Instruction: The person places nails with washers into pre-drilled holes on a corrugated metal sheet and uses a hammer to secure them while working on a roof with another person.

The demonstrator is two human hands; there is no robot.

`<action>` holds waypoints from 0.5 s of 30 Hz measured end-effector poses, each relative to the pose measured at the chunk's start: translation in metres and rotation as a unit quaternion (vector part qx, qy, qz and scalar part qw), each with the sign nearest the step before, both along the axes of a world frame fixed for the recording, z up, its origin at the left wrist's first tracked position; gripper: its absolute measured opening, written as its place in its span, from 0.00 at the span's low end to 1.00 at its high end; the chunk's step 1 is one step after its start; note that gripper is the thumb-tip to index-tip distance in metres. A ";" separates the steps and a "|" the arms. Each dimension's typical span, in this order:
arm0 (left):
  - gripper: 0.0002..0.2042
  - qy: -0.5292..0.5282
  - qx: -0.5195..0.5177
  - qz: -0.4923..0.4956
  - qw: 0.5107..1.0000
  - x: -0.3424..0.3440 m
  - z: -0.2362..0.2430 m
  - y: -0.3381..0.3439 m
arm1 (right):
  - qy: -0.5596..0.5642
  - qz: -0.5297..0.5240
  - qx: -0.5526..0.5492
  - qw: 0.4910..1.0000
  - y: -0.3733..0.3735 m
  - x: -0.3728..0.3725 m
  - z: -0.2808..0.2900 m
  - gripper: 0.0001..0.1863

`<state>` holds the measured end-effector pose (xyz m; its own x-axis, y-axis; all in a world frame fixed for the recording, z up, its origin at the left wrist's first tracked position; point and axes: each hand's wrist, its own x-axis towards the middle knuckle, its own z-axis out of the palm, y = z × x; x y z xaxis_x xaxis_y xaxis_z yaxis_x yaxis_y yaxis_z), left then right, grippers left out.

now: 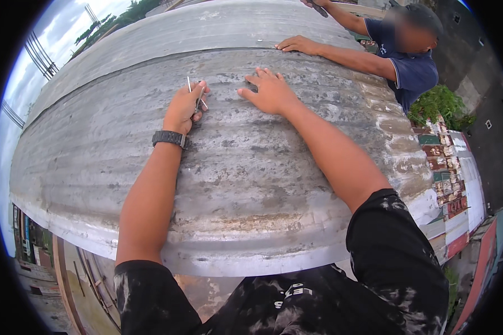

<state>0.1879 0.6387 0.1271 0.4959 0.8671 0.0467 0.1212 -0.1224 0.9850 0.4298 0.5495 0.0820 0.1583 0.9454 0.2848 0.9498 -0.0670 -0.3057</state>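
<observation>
My left hand, with a dark watch at its wrist, is closed around several thin metal nails. Their shanks stick out between the fingers at different angles. My right hand lies with its fingers spread on the weathered grey corrugated metal sheet, and nothing shows in it. Both forearms reach across this sheet. Just beyond my hands, the edge of a second, smoother grey sheet overlaps the first.
At the far right a co-worker in a dark blue shirt rests one hand on the sheets' seam and lifts a dark tool in the other. The sheet's near edge runs in front of my body. Rusty lower roofs lie to the right.
</observation>
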 end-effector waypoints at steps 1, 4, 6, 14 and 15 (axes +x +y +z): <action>0.17 -0.004 -0.001 -0.004 1.000 -0.001 -0.001 0.002 | 0.001 0.001 0.000 1.000 0.001 -0.001 0.000 0.41; 0.17 -0.008 -0.002 -0.007 1.000 -0.002 -0.004 0.004 | 0.003 0.001 0.002 1.000 0.003 -0.001 -0.001 0.41; 0.17 -0.008 -0.004 -0.005 1.000 -0.002 -0.004 0.004 | 0.003 0.000 0.000 1.000 0.002 -0.001 -0.002 0.41; 0.15 -0.005 -0.012 -0.003 1.000 -0.001 0.000 -0.003 | -0.012 0.003 0.008 1.000 0.003 0.000 -0.002 0.41; 0.15 -0.005 -0.010 -0.004 1.000 -0.001 0.001 -0.002 | -0.010 0.003 0.005 1.000 0.003 0.000 -0.002 0.41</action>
